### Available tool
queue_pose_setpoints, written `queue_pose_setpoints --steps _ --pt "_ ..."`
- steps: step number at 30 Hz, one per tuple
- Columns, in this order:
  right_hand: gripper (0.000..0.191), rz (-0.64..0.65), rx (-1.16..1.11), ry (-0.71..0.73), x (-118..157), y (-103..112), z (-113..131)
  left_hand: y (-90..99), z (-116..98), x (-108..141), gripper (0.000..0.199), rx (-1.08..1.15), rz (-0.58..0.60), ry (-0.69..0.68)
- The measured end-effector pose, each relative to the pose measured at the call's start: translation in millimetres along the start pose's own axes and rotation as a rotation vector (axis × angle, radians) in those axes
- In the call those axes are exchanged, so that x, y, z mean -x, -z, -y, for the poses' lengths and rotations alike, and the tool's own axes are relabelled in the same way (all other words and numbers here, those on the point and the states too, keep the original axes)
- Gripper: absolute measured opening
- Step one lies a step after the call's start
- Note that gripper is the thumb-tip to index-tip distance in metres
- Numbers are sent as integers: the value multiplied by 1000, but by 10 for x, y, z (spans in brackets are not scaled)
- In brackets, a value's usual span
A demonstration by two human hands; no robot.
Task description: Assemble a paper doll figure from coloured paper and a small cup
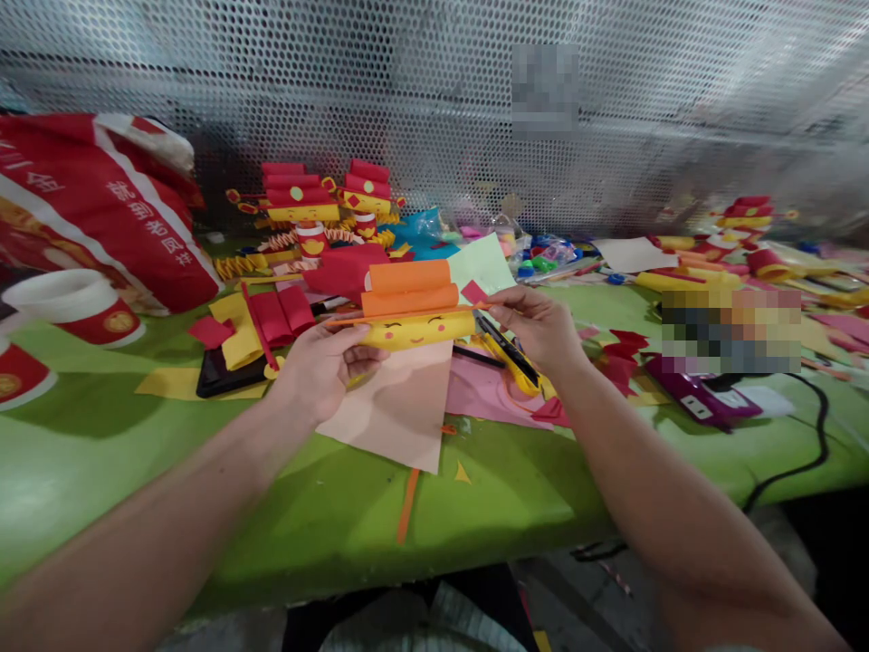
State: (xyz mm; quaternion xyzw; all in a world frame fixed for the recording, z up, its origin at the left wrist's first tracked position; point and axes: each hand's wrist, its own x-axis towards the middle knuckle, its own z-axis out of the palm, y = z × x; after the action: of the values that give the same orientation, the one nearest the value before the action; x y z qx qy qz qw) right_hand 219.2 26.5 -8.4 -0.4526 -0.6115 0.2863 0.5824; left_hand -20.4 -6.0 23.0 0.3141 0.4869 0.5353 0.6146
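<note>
Between my hands is a paper head [417, 332] with a yellow smiling face, pink cheeks and a rolled orange hat on top. My left hand [316, 367] grips its left side, thumb on the front by the hat brim. Fingers of my right hand [539, 326] pinch the right end of a thin orange paper strip that runs along the brim. A small red paper square [473, 292] shows just above that pinch. Under the head lies a peach paper sheet [397, 412]. A yellow utility knife [526, 376] rests beside my right wrist on pink paper [475, 398].
Paper figures with red hats [299, 195] stand at the back. A red bag [101, 208] and paper cups [101, 312] are at left; a purple power strip [702, 398] with a black cable is at right. A loose orange strip [408, 507] lies near the front edge. Behind is a perforated metal wall [434, 109].
</note>
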Motion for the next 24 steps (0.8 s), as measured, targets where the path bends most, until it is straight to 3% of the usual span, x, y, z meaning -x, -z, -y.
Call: queue_pose_setpoints --steps 24 --pt "18 41 47 -39 7 28 39 11 4 -7 10 0 21 -22"
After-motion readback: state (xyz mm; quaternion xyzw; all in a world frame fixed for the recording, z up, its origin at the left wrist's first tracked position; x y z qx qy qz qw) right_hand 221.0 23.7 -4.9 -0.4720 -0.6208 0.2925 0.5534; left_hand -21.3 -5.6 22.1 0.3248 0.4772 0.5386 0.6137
